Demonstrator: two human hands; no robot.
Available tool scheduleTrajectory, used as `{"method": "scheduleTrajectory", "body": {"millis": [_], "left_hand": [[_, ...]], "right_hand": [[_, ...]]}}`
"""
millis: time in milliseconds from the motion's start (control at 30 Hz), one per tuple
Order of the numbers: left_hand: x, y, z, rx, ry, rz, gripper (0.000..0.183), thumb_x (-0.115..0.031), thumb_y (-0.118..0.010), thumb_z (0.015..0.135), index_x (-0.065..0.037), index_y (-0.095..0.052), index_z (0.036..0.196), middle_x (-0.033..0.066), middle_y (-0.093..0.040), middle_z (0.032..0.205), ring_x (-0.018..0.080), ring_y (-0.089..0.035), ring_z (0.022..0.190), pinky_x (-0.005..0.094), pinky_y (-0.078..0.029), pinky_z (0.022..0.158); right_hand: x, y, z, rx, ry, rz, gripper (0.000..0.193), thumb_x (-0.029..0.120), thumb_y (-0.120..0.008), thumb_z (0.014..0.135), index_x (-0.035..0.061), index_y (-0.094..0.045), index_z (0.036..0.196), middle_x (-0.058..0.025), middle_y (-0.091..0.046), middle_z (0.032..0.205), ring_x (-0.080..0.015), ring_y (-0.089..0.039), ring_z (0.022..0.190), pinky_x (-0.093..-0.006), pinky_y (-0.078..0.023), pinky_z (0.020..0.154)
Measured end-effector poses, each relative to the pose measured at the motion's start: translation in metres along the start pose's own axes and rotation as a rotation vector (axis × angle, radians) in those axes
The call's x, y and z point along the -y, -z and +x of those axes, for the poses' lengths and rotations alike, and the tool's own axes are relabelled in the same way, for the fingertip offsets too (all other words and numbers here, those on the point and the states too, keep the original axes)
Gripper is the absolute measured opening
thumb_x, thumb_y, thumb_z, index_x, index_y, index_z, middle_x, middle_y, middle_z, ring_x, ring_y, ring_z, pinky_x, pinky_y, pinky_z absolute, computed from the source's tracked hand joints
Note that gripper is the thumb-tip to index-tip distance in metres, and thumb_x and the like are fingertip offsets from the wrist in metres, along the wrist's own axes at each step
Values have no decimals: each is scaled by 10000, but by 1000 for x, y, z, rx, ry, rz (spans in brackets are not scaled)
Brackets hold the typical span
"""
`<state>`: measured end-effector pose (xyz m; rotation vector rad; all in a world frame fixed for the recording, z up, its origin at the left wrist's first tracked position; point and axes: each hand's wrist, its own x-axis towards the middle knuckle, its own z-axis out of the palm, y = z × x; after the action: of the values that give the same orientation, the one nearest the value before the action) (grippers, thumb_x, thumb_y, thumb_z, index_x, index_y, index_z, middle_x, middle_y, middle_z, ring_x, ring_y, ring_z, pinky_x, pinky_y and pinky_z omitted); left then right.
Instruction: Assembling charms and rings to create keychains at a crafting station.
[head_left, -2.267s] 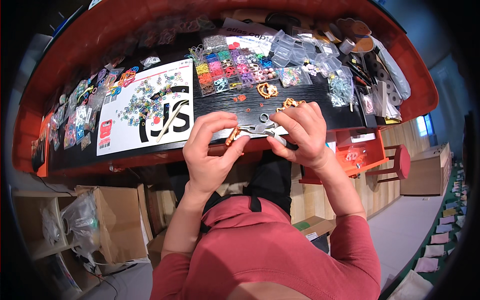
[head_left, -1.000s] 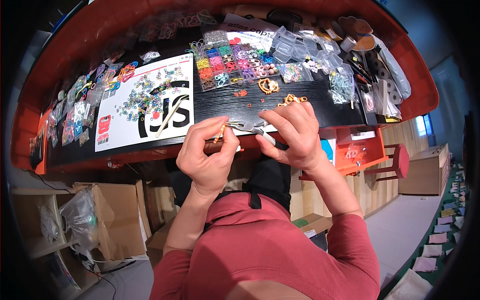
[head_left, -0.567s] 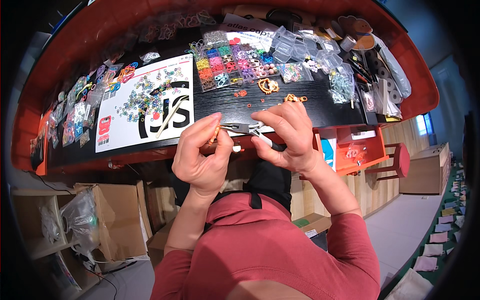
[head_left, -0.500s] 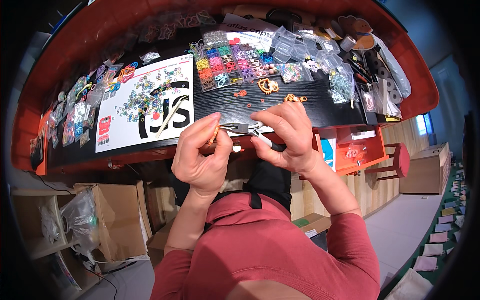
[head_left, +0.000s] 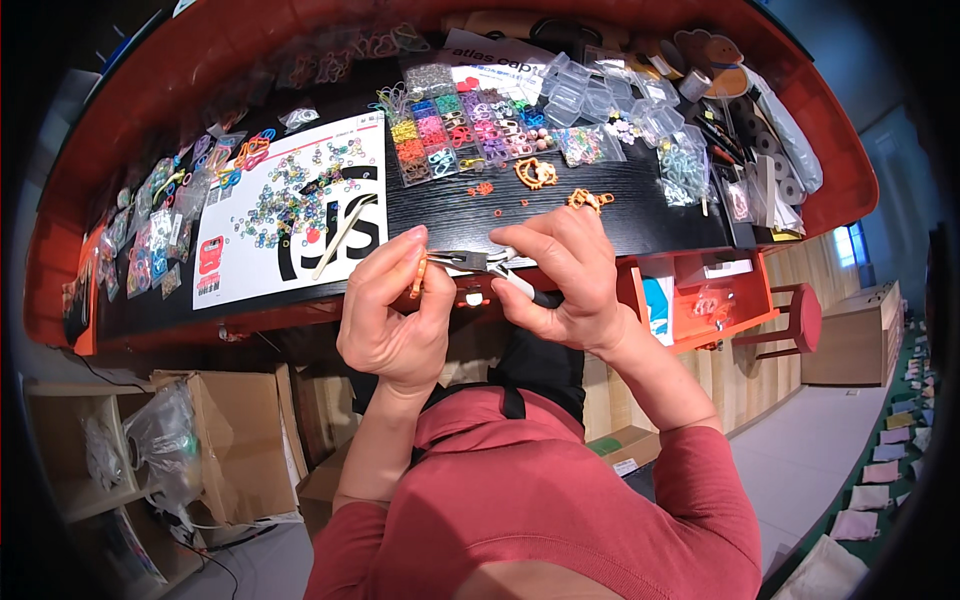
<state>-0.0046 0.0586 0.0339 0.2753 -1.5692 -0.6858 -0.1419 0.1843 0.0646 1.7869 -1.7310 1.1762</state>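
Note:
My right hand (head_left: 568, 278) is closed around the handles of small needle-nose pliers (head_left: 466, 261), which have dark jaws and white grips. Their jaws point left, with the tips at the fingers of my left hand (head_left: 392, 318). Pinched between that thumb and forefinger is a small orange linked piece (head_left: 419, 278), partly covered by the fingers. Whether the jaws grip it is too small to tell. On the black table beyond the hands lie an orange ring of links (head_left: 536, 173), a second orange cluster (head_left: 588, 199) and a little pile of red-orange rings (head_left: 481, 188).
A sorting box (head_left: 432, 138) of colourful clips and rings sits mid-table. Left of it, a white sheet (head_left: 215, 240) carries scattered small rings and a pale stick (head_left: 343, 237). Clear plastic boxes (head_left: 585, 90) stand at the back right. An open red drawer (head_left: 740, 315) juts out at right.
Both hands have shifted slightly left, with the pliers and orange piece. The orange piece now shows more upright beside the plier tips.

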Motion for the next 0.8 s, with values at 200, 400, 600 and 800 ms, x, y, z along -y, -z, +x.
{"method": "scheduleTrajectory", "body": {"millis": [200, 400, 600, 800], "left_hand": [[1, 0, -2, -5, 37, -38, 272, 144, -735, 770, 8, -686, 1000, 162, -753, 1023, 228, -742, 899, 303, -608, 779], [1, 3, -1, 40, 82, -92, 260, 139, -742, 777, 13, -690, 998, 160, -755, 1014, 210, -739, 904, 293, -600, 786], [-5, 0, 2, 54, 219, -156, 252, 153, -727, 785, 24, -699, 1001, 154, -753, 1012, 201, -732, 918, 296, -584, 824], [-4, -1, 1, 56, 222, -184, 259, 161, -720, 783, 34, -699, 1007, 161, -749, 1024, 218, -729, 947, 315, -581, 849]], "right_hand": [[-1, 3, 2, 27, 25, -25, 405, 263, -830, 751, 57, -689, 1071, -62, -654, 889, -230, -596, 753, -367, -388, 679], [-6, 12, 6, 76, 54, -44, 402, 258, -825, 747, 56, -689, 1067, -59, -653, 887, -229, -583, 744, -370, -374, 667], [-8, 14, 9, 55, -9, 5, 412, 222, -798, 736, 53, -699, 1099, -81, -660, 932, -243, -582, 793, -366, -394, 719], [-5, 13, 8, 48, -5, -8, 417, 234, -828, 734, 54, -694, 1085, -75, -669, 929, -241, -592, 788, -362, -395, 703]]}}
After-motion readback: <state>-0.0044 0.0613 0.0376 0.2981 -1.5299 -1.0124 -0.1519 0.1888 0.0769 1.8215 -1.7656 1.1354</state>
